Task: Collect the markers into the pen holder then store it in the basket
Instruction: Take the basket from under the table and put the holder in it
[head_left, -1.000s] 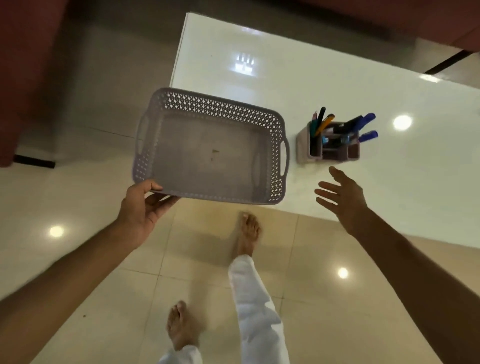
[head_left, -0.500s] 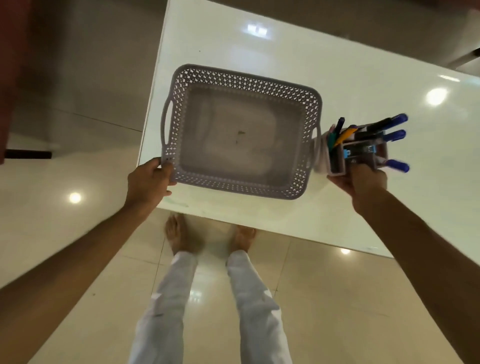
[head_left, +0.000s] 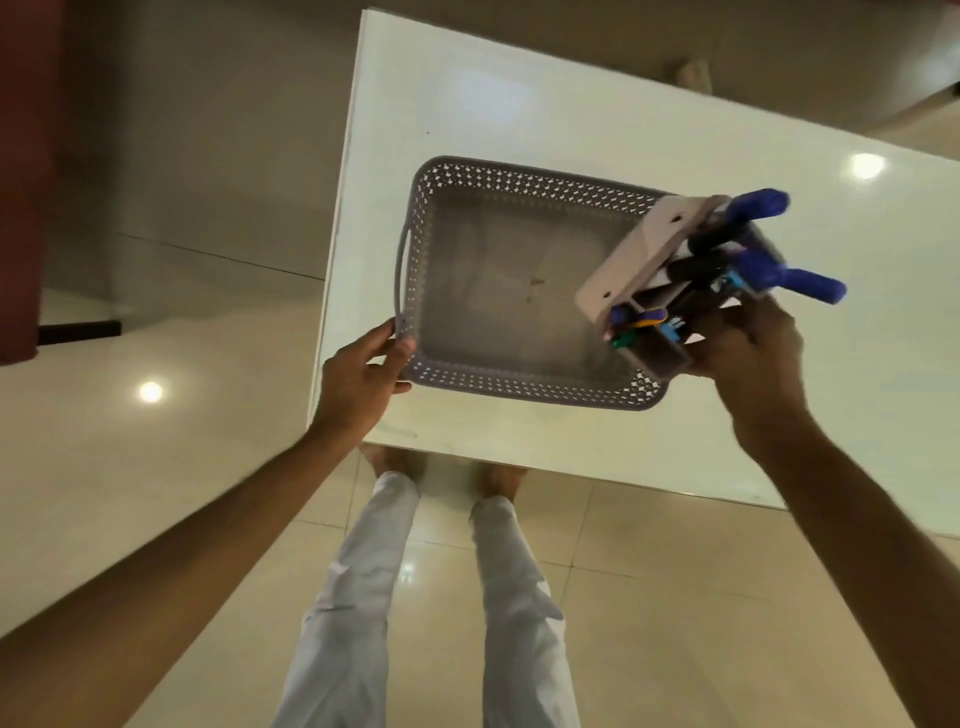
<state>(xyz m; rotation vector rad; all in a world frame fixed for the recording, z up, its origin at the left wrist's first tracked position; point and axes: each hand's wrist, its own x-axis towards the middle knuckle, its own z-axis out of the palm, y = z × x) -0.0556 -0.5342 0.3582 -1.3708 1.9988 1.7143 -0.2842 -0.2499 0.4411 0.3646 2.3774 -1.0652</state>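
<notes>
A grey perforated basket (head_left: 511, 179) rests on the white table (head_left: 519, 93), close to its near left corner. My left hand (head_left: 361, 376) grips the basket's near left corner. My right hand (head_left: 748, 353) holds the pale pen holder (head_left: 641, 249) in the air over the basket's right end, tilted with its base facing up. Several markers (head_left: 758, 205) stick out of it, mostly blue and black, with yellow and green tips lower down.
The table's near edge (head_left: 571, 470) runs just in front of my legs and bare feet on a glossy tiled floor. A dark red curtain (head_left: 26, 171) hangs at the far left.
My right hand has lifted the pen holder off the table and tipped it over the basket's right end. The basket sits further onto the table, my left hand still on its corner.
</notes>
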